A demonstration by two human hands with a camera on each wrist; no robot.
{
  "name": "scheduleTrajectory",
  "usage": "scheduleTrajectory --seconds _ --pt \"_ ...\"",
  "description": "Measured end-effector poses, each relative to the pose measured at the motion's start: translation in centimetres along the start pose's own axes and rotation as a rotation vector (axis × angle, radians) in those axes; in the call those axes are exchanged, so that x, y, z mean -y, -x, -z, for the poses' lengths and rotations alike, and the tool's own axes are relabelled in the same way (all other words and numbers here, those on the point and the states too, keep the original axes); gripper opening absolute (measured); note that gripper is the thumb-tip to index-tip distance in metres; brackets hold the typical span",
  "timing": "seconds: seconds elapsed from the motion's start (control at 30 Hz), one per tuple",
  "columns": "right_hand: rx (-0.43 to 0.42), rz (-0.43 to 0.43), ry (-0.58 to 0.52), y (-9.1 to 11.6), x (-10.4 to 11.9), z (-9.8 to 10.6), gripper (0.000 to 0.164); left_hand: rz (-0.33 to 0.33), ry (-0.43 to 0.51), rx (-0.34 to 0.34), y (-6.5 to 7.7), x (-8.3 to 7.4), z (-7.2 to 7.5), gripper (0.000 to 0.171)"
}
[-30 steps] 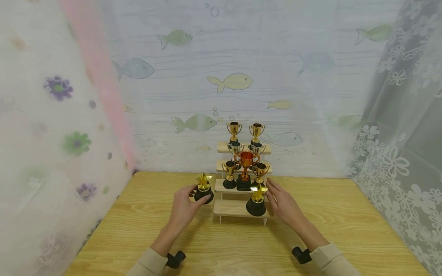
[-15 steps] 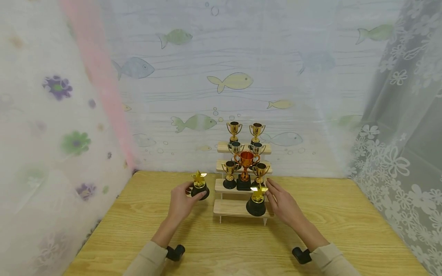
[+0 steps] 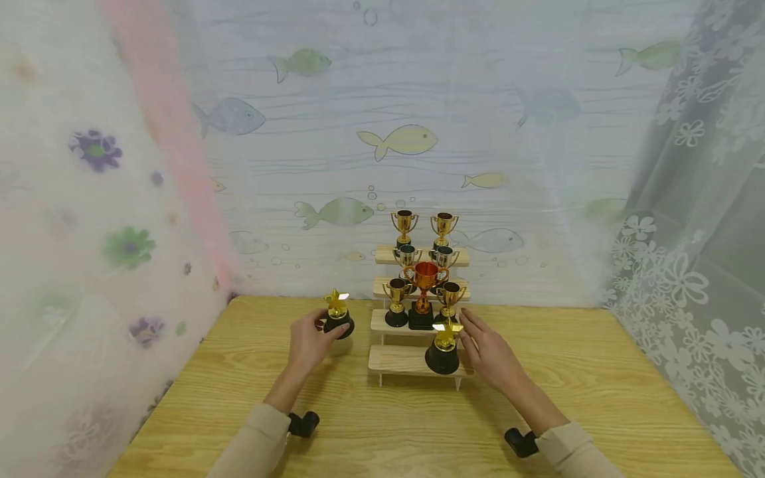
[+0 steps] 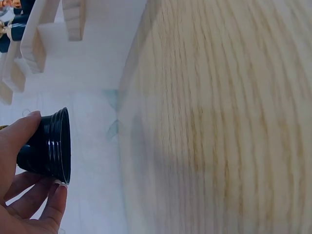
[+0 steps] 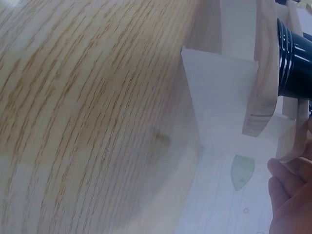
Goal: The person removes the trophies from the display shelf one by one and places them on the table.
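Note:
My left hand (image 3: 307,345) grips a gold star trophy (image 3: 338,312) by its black base, left of the stepped wooden stand (image 3: 388,360). In the left wrist view the thumb and fingers hold the black base (image 4: 46,146) off the table. At the stand's right side, my right hand (image 3: 493,355) has its fingers extended beside the second step from the bottom. Next to it, a second star trophy (image 3: 443,352) stands at the right of the lowest step. The right wrist view shows those fingers (image 5: 282,190) at a step's edge; whether they touch it is hard to tell.
An orange cup trophy (image 3: 425,285) stands between two gold cups (image 3: 396,302) on the second step. Silver cups and gold cups (image 3: 444,229) fill the upper steps. A fish-patterned curtain (image 3: 538,153) hangs behind the wooden table (image 3: 574,372).
My left hand has moved left and slightly back with the star trophy, away from the stand. The right hand has stayed in place.

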State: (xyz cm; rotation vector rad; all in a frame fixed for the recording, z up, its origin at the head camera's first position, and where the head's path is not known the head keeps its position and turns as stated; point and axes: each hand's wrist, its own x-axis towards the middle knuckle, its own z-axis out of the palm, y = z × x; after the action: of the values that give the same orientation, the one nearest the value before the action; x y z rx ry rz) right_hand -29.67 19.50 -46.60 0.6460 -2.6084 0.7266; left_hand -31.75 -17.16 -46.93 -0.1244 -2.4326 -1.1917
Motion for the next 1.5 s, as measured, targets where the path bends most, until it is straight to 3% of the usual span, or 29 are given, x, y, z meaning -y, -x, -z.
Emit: scheduleTrajectory --seconds 0.4,0.63,1.07,1.5 --pt "-0.018 -0.003 0.015 0.1 -0.2 -0.1 0.045 0.062 0.012 0.003 -1.3 1.1 -0.6 0.046" --pt "-0.027 0.004 0.020 0.2 -0.2 -0.2 0.044 0.143 0.040 0.016 -1.9 2.0 -1.0 0.048" --pt "-0.029 0.006 0.011 0.2 0.1 -0.2 0.044 0.231 0.045 0.005 -3.1 3.3 -1.4 0.051" --pt "-0.026 0.001 0.012 0.0 0.1 -0.1 0.044 0.310 0.072 0.040 -3.7 4.4 -1.7 0.052"
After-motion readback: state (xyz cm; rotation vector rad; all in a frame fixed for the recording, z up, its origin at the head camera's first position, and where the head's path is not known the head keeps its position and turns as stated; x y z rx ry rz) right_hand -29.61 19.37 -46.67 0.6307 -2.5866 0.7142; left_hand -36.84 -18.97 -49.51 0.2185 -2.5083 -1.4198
